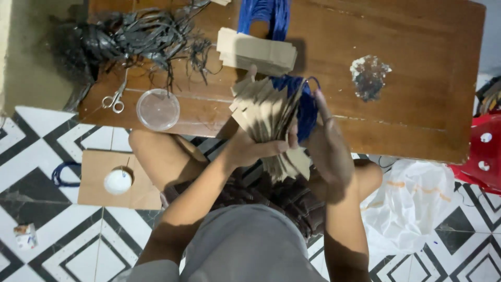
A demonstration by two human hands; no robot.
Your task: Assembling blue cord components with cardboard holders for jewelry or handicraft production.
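Observation:
My left hand point(255, 148) grips a thick fanned stack of brown paper bags point(266, 112) from below, held over the near edge of a low wooden table point(417, 78). My right hand point(329, 141) is beside the stack on its right, blurred, its fingers against the blue cord handles point(308, 112) that hang from the bags. A second neat pile of flat brown paper bags point(257, 51) lies on the table just beyond, with more blue cord point(263, 15) behind it.
Scissors point(115, 98) and a clear round plastic lid point(158, 109) lie on the table's left, below a tangle of black strips point(141, 31). A brown bag with a white disc point(117, 180) sits on the tiled floor. White plastic bag point(417, 203) at right.

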